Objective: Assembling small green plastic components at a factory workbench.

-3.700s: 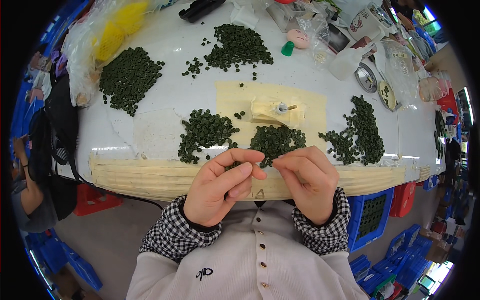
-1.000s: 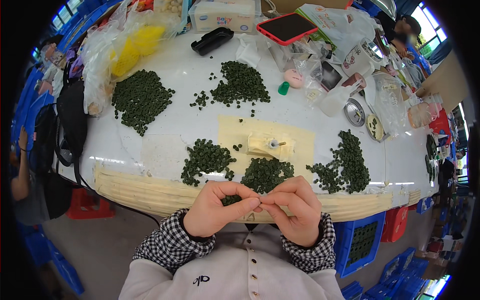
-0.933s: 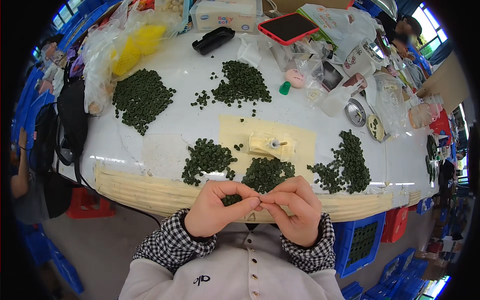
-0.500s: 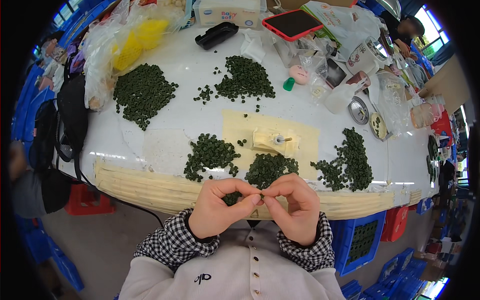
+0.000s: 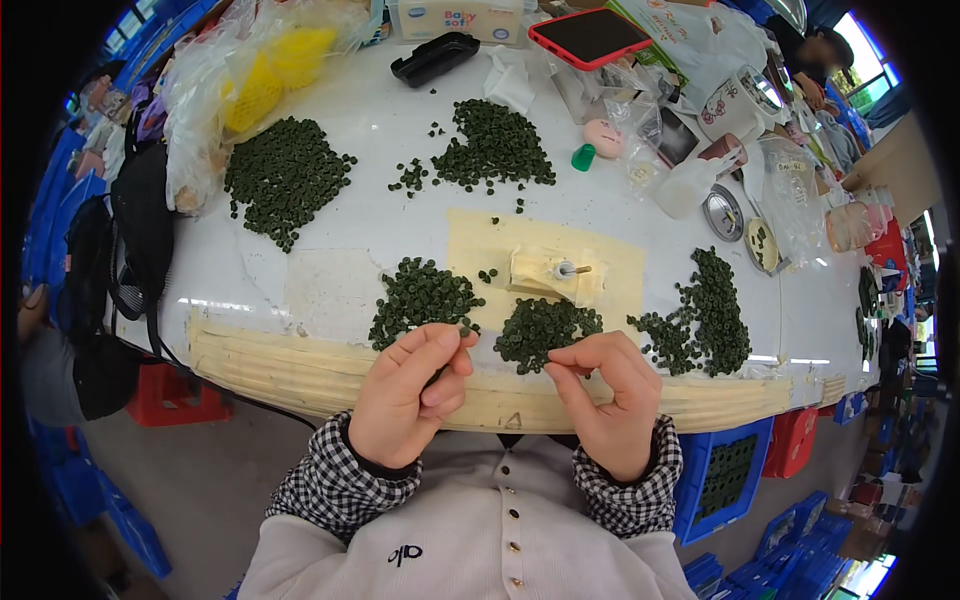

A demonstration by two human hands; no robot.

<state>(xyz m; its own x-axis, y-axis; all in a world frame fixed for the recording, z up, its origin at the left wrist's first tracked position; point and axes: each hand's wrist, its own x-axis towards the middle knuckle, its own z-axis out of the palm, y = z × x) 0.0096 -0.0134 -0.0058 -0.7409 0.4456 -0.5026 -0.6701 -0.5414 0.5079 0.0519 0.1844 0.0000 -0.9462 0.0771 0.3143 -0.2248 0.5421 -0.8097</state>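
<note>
My left hand (image 5: 412, 388) is closed, with a small dark green round piece (image 5: 465, 331) pinched at its fingertips. It is raised over the near edge of a heap of like pieces (image 5: 425, 300). Something dark also shows between its curled fingers, too small to make out. My right hand (image 5: 612, 395) has thumb and forefinger brought together at the near side of another heap (image 5: 540, 328); whatever sits between the tips is too small to name. Just beyond that heap stands a tape-wrapped block with a metal pin (image 5: 565, 272), on a cream sheet (image 5: 620, 262).
More dark green heaps lie at far left (image 5: 285, 180), far middle (image 5: 500, 145) and right (image 5: 718, 310). Behind them are a black case (image 5: 435, 60), a red-edged phone (image 5: 590, 38), a mug (image 5: 730, 108) and plastic bags. A blue crate (image 5: 725, 480) stands below the table's right front.
My hands were together at the table's front edge, fingertips meeting on a tiny piece. Now they are apart: the left has moved left and up, the right slightly right, fingertips nearer the middle heap.
</note>
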